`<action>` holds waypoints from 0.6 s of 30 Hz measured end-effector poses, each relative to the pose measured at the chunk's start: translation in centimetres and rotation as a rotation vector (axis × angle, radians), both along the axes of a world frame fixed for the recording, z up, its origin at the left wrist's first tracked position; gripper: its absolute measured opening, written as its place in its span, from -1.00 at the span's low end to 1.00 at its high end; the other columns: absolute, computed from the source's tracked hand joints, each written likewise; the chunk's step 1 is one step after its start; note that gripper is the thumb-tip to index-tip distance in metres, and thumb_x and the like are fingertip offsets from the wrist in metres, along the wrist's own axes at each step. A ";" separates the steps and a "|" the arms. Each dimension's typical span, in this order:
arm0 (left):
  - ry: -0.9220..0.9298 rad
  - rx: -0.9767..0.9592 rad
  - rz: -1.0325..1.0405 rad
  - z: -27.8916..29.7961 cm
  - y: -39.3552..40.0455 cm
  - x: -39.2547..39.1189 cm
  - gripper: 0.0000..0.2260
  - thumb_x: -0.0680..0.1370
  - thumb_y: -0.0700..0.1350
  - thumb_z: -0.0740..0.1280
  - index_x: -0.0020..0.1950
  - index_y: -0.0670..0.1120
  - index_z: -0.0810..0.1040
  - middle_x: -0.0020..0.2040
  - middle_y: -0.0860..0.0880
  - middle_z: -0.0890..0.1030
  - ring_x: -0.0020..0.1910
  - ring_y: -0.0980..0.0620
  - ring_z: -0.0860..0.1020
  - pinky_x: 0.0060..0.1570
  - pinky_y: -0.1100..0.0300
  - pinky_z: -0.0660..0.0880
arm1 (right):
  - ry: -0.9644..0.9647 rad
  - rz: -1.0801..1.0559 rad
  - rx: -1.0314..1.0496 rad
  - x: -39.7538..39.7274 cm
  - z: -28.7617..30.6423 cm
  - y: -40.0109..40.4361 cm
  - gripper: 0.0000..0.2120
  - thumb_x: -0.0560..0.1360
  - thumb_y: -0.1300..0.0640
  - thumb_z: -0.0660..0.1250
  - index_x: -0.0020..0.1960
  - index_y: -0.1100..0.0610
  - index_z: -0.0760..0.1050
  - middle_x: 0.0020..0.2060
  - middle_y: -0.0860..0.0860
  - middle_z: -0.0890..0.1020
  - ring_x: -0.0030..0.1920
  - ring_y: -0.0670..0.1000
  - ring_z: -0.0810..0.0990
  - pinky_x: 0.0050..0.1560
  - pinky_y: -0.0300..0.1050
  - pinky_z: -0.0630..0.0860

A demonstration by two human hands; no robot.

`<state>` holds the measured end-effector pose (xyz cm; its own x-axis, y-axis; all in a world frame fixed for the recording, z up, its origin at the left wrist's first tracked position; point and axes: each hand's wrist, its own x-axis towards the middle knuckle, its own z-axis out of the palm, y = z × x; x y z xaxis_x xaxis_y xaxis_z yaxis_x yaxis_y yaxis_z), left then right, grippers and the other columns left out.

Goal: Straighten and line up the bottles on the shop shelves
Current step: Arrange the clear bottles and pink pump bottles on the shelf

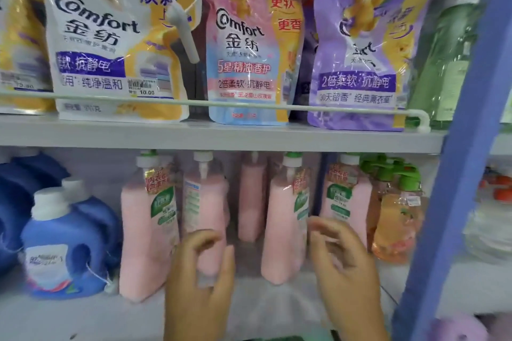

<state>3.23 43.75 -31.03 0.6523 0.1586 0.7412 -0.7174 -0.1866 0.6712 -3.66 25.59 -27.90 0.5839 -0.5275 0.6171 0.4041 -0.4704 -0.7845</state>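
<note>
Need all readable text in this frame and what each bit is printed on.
"Comfort 金纺", "抗静电", "纯净温和": white pouch
"10.00": price sticker on the white pouch
"Comfort 金纺", "5星精油香护", "2倍柔软·抗静电": pink pouch
"2倍柔软·抗静电", "30天留香 经典薰衣草": purple pouch
Pink bottles, blue jug, orange bottle: labels too blurred to read.

Glossy plastic pouches (110, 44), matt bottles (148, 230)

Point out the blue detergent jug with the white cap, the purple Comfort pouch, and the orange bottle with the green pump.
blue detergent jug (59, 255): head view, on its front label.
purple Comfort pouch (363, 63): head view, middle of its front.
orange bottle (393, 224): head view, on its clear body.
</note>
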 end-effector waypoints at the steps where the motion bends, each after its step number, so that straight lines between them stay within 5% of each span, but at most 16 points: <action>1: 0.088 0.039 -0.087 -0.2 -1.9 -0.2 -0.72 0.44 0.09 0.45 0.13 0.17 0.53 0.10 0.17 0.62 0.09 0.13 0.62 0.12 0.31 0.48 | -0.039 -0.088 0.026 0.0 -0.1 -2.3 -0.70 0.52 0.32 0.41 0.09 -0.06 0.61 0.10 -0.12 0.64 0.11 -0.07 0.63 0.10 -0.21 0.57; 3: 0.249 0.102 -0.201 -0.1 -5.4 0.0 -0.54 0.38 0.08 0.55 0.21 0.26 0.46 0.17 0.23 0.60 0.15 0.25 0.58 0.16 0.34 0.48 | -0.035 -0.241 0.092 0.9 -0.2 -6.0 -0.68 0.51 0.18 0.45 0.22 -0.04 0.52 0.24 -0.10 0.53 0.22 0.03 0.54 0.20 -0.07 0.51; 5: 0.356 0.140 -0.254 0.5 -8.5 0.5 -0.38 0.31 0.05 0.62 0.26 0.22 0.39 0.21 0.23 0.56 0.13 0.33 0.56 0.09 0.46 0.45 | 0.100 -0.316 0.122 2.5 -0.7 -8.5 -0.43 0.45 -0.06 0.47 0.39 0.02 0.38 0.36 -0.09 0.44 0.35 0.08 0.44 0.29 -0.08 0.39; 8: 0.488 0.254 -0.216 1.6 -11.8 1.7 -0.24 0.38 0.07 0.59 0.41 0.24 0.18 0.16 0.13 0.56 -0.05 0.16 0.54 -0.13 0.36 0.41 | 0.180 -0.246 0.152 5.2 -2.0 -10.3 -0.13 0.29 -0.32 0.43 0.50 0.01 0.32 0.45 0.02 0.46 0.41 0.11 0.46 0.40 0.09 0.43; 13: 0.518 0.244 -0.110 0.8 -11.4 3.9 -0.23 0.41 0.00 0.59 0.51 0.10 0.26 0.26 0.05 0.62 0.17 -0.01 0.61 0.13 0.15 0.51 | 0.131 -0.227 0.225 7.2 -3.5 -10.6 -0.30 0.45 0.07 0.55 0.51 0.12 0.36 0.37 0.10 0.53 0.37 0.11 0.49 0.35 -0.04 0.42; 16: 0.515 0.218 -0.183 0.6 -9.4 4.2 -0.32 0.41 -0.11 0.59 0.40 0.21 0.33 0.14 0.25 0.65 0.06 0.28 0.63 0.16 0.19 0.55 | 0.159 -0.171 0.277 7.7 -3.6 -10.7 -0.31 0.52 0.07 0.49 0.56 0.13 0.29 0.38 0.03 0.49 0.34 0.01 0.46 0.21 -0.34 0.29; 18: 0.511 0.228 -0.238 0.2 -8.1 4.6 -0.37 0.43 -0.14 0.58 0.34 0.25 0.35 0.06 0.36 0.65 0.00 0.41 0.61 0.02 0.41 0.54 | 0.188 -0.158 0.259 8.6 -3.8 -10.8 -0.31 0.54 -0.01 0.46 0.58 0.11 0.27 0.42 0.02 0.47 0.37 0.04 0.45 0.26 -0.25 0.34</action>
